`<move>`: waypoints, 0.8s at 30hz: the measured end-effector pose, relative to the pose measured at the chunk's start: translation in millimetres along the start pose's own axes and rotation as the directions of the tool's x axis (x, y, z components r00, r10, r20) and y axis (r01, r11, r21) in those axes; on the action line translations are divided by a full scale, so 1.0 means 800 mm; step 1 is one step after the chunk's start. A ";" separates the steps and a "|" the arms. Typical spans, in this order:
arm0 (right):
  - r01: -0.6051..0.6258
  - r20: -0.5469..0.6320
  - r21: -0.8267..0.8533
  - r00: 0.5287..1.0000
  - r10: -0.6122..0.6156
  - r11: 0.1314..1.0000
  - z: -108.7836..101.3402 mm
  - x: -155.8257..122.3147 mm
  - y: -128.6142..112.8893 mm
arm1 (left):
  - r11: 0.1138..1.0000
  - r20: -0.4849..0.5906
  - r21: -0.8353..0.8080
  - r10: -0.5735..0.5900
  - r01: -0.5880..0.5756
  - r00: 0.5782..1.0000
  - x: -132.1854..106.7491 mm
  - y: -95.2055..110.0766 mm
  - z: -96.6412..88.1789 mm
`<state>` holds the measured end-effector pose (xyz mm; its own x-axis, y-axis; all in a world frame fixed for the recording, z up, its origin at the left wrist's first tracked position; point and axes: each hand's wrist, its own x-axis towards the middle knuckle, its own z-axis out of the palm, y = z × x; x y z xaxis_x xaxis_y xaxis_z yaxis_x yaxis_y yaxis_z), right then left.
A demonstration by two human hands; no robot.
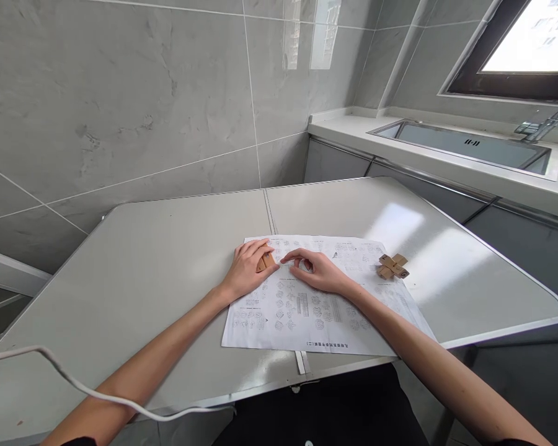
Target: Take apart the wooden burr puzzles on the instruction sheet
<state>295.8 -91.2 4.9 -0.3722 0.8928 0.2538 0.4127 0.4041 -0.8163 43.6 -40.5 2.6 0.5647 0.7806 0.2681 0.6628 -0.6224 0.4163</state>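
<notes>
On the left part of a printed sheet [260, 334], my left hand [248, 266] curls over brown wooden puzzle pieces [266, 261]. Fingers and thumb lie around them and hide part of their shape. My right hand [320, 271] rests on the sheet just to the right, its index finger and thumb bent and apart, pointing towards the pieces. Nothing shows between those fingers. Small line drawings and text cover the paper. Near its right edge lies a cross-shaped assembly of wooden puzzle pieces [393, 266], away from both hands.
A white folding table [177, 248] with a centre seam carries the sheet. A white cable [93, 391] crosses over my left forearm. Grey tiled wall [144, 93] stands behind. At the right are a counter with a sink [465, 139], a tap [546, 127] and a window [530, 43].
</notes>
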 end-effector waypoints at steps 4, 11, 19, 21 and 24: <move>0.001 0.004 -0.011 1.000 -0.001 1.000 0.000 0.000 0.000 | 0.999 -0.027 0.004 -0.034 0.034 0.999 0.001 -0.002 0.000; -0.024 0.001 -0.052 1.000 0.024 0.998 0.000 0.001 -0.004 | 0.999 -0.052 0.029 -0.018 0.019 0.998 -0.002 -0.002 0.003; -0.017 0.008 -0.090 1.000 0.018 0.996 0.001 0.000 0.002 | 0.999 -0.081 0.047 0.008 -0.005 0.997 -0.003 -0.008 0.008; -0.031 0.024 -0.097 0.999 0.034 0.995 -0.002 0.001 0.002 | 0.999 -0.083 0.047 0.010 -0.006 0.996 -0.004 -0.007 0.008; -0.060 0.070 -0.124 0.995 0.069 0.990 -0.014 -0.001 -0.006 | 0.998 -0.087 0.051 0.024 -0.020 0.996 -0.004 -0.005 0.006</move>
<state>303.5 -91.7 14.3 -0.4000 0.9025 0.1598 0.5343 0.3713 -0.7594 41.5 -41.1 -4.0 0.5354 0.7674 0.3529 0.6758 -0.6398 0.3659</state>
